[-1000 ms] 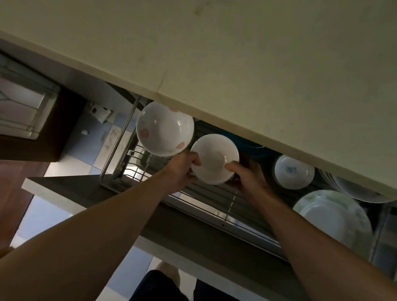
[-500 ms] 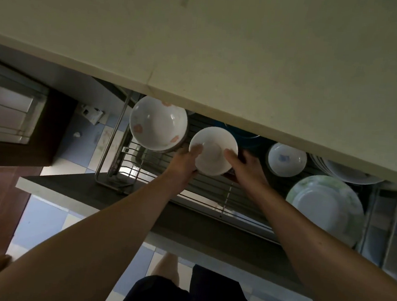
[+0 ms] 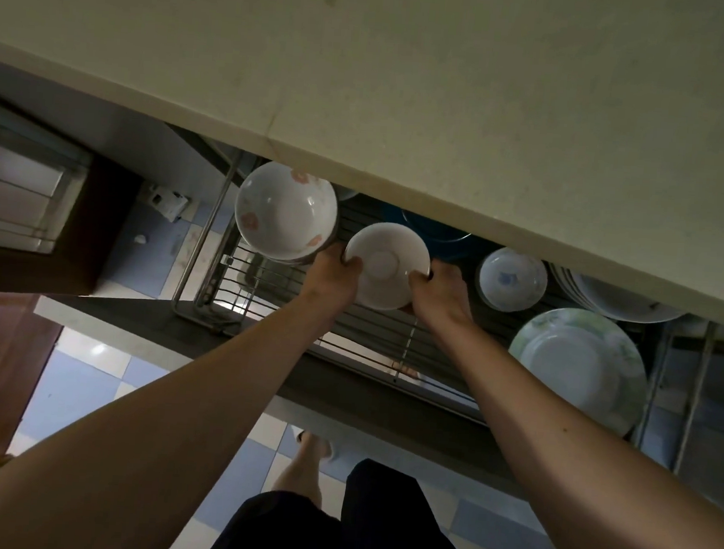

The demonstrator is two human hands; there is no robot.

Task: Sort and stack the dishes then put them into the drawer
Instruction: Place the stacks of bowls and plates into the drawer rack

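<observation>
Both hands (image 3: pixel 334 274) grip plain white bowl (image 3: pixel 386 266) above drawer (image 3: pixel 373 331).

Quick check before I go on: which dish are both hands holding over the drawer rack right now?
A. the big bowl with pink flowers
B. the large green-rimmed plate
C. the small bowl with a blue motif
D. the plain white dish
D: the left hand and right hand grip opposite edges of the plain white dish; the other dishes are untouched.

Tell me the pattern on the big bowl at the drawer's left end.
White bowl with pink floral marks, seen in the head view.
</observation>
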